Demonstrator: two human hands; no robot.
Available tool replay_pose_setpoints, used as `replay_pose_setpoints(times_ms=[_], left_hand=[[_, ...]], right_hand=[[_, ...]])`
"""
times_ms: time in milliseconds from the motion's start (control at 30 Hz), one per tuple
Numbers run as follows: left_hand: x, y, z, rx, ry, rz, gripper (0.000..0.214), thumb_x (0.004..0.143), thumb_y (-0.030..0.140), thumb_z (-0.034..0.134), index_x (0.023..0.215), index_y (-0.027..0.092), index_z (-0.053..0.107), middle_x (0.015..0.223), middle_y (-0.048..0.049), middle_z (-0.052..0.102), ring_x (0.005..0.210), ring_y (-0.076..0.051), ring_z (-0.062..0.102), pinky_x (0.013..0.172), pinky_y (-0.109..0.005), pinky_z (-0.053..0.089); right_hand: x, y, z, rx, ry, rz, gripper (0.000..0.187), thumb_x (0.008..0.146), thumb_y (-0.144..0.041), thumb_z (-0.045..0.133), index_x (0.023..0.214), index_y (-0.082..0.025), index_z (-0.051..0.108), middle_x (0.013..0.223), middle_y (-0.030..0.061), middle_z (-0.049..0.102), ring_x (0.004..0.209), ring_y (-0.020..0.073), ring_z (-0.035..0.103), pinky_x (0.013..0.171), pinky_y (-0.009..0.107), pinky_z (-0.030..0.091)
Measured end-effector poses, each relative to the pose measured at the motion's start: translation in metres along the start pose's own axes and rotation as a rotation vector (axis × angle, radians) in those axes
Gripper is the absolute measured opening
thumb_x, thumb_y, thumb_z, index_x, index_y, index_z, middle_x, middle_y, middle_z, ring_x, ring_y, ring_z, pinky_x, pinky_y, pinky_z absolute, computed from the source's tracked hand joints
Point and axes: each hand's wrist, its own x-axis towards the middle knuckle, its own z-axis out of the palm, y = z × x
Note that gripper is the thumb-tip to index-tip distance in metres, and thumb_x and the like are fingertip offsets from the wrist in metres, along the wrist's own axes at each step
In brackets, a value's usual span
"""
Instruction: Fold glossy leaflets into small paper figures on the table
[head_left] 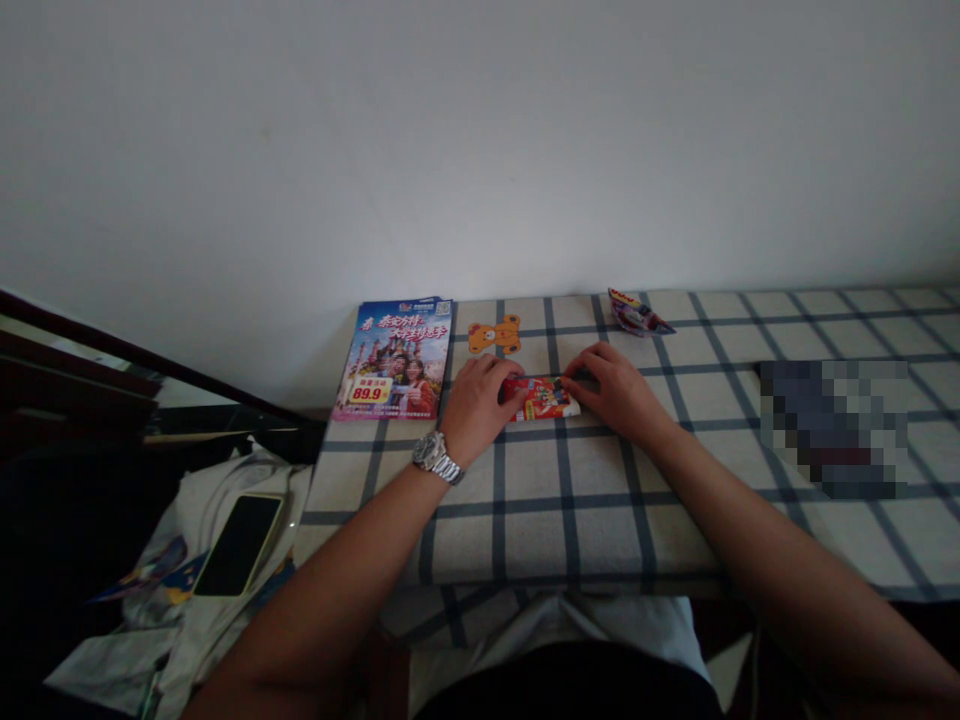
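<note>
From where I stand: both hands are on one small thing, a red printed paper piece, lying on the checked cloth straight in front of the person. The left hand has its thumb over the left end w/ fingers along the far edge, so that end is clamped; the right hand closes its fingertips on the far right corner. Hands are apart, paper btwn them, prob. b/c a grip at each end keeps it flat & square. Can't tell how many layers it has, fingers hide the ends.

Both forearms come in over the near edge, prob. to steady the hands. Silver watch on the left wrist, clear of the paper.

Stack of leaflets sits by the wall, just left of the left hand, prob. for easy reach. Flat bear figure lies beyond that hand; can't tell if loose or stuck down. Folded paper piece is beyond the right hand near the wall, prob. set there to be out of the way. Phone rests off the tbl, lower left, on pale crumpled stuff.
</note>
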Motion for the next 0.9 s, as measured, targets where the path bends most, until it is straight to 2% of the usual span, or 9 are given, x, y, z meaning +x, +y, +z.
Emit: replay_pose_setpoints(times_ms=[900], left_hand=[[-0.0002, -0.0016, 0.0015, 0.015, -0.001, -0.001, 0.012, 0.096, 0.028, 0.072, 0.108, 0.024, 0.07, 0.106, -0.0049, 0.067, 0.104, -0.026, 0.062, 0.094, -0.042, 0.051]], right_hand=[[-0.0009, -0.0003, -0.0008, 0.005, 0.009, 0.006, 0.005, 0.095, -0.027, 0.071, 0.095, -0.022, 0.07, 0.102, 0.008, 0.064, 0.094, 0.0262, 0.066, 0.086, 0.042, 0.055]])
